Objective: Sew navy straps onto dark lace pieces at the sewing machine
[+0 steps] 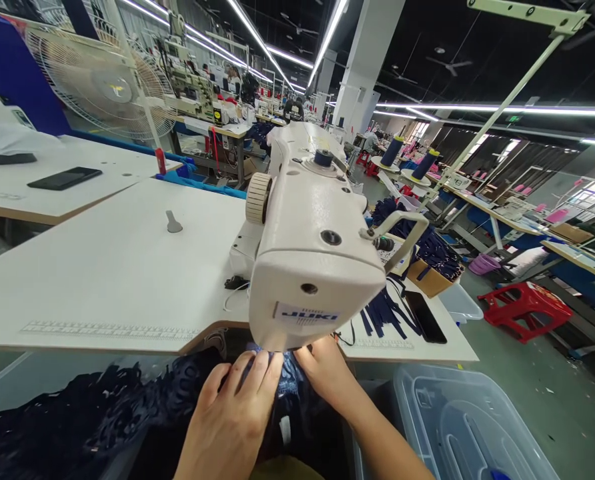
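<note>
A white JUKI sewing machine [322, 227] stands in front of me, its head covering the needle area. Below its near end, my left hand [237, 400] presses bent fingers, held close together, onto a navy lace fabric piece [288, 377]. My right hand [327, 373] is at the right side of the same fabric, closed on it, its fingertips partly hidden behind the machine head. A small white label [285, 430] shows on the dark cloth between my forearms. More dark navy lace fabric [87, 413] lies at the lower left.
A grey metal piece [174, 223] lies on the white table [102, 267]. To the right are navy strips [385, 310], a black phone [425, 317] and a cardboard box [431, 277]. A clear plastic bin [472, 420] and a red stool [525, 310] stand beyond the table edge.
</note>
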A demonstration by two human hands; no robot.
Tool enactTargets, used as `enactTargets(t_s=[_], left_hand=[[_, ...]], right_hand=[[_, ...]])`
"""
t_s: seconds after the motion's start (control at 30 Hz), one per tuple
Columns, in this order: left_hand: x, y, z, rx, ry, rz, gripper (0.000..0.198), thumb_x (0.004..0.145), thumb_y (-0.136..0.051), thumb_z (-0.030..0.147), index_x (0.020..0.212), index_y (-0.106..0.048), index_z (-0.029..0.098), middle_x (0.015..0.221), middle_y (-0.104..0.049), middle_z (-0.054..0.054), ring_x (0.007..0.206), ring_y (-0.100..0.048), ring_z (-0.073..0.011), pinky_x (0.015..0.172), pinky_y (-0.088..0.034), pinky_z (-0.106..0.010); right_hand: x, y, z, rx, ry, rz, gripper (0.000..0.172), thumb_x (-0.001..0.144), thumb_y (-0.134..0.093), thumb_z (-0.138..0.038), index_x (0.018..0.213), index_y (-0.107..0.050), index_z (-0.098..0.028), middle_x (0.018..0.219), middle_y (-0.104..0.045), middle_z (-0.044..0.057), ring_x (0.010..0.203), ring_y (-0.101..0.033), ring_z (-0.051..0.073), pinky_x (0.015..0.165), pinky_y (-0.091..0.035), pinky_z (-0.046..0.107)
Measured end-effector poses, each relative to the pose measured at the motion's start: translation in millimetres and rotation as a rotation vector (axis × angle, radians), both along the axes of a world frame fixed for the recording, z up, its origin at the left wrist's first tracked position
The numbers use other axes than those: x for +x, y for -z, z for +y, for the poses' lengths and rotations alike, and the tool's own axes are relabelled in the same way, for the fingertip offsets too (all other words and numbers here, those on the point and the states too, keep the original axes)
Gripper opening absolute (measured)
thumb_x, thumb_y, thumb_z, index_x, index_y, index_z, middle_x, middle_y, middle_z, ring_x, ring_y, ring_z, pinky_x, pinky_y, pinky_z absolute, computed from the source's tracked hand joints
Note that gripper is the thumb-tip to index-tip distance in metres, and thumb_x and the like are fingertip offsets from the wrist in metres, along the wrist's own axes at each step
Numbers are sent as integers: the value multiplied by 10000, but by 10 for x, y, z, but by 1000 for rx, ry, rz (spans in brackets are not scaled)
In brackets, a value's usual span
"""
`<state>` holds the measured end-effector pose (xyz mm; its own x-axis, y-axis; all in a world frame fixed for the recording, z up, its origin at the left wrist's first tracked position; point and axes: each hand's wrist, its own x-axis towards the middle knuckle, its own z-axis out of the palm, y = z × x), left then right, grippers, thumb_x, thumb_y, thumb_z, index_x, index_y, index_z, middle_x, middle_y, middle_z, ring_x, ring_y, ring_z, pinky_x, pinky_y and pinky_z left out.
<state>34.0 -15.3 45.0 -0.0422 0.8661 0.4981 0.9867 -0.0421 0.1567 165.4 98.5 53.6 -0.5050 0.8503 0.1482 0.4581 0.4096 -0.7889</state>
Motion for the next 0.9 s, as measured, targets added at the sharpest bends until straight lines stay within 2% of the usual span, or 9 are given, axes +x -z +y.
enactTargets(t_s=[0.27, 0.57, 0.73, 0.83, 0.9], left_hand=[[-36, 11, 18, -14, 23, 48, 395, 871, -450, 132, 1204, -601, 279, 1125, -671, -8, 1055, -563, -226, 948, -316, -411], [-17, -60, 82, 102, 88, 116, 321, 869, -473, 213, 1140, -643, 236, 1042, -706, 4, 982, -577, -224, 893, -331, -378], [-77, -98, 55, 140, 154, 185, 404, 836, -519, 413, 1173, -620, 215, 1081, -694, -18, 989, -571, -232, 890, -332, -380], [-116, -77, 0, 97, 133, 139, 348, 859, -459, 284, 1162, -622, 231, 1101, -685, -19, 1015, -579, -216, 929, -324, -384], [-126, -40, -31, 89, 129, 69, 382, 876, -384, 181, 1183, -606, 236, 1155, -665, -23, 1077, -563, -195, 975, -306, -368]], right_hand=[[7, 14, 10, 5, -7, -7, 111, 867, -433, -174, 825, -524, -221, 569, -501, -22, 749, -579, 206, 685, -401, 282], [44, 113, 35, -25, 22, 74, 77, 842, -431, -177, 789, -476, -213, 672, -563, -32, 628, -505, 140, 580, -335, 237], [48, 88, -20, -47, 50, 115, 86, 842, -440, -181, 763, -456, -211, 599, -494, -64, 566, -479, 122, 562, -322, 235], [51, 70, -103, -81, 46, 135, 64, 858, -447, -206, 795, -452, -216, 611, -466, -68, 561, -470, 120, 551, -322, 234], [50, 76, -145, -95, 39, 126, 56, 856, -461, -220, 801, -451, -218, 616, -460, -67, 567, -470, 124, 554, -328, 236]])
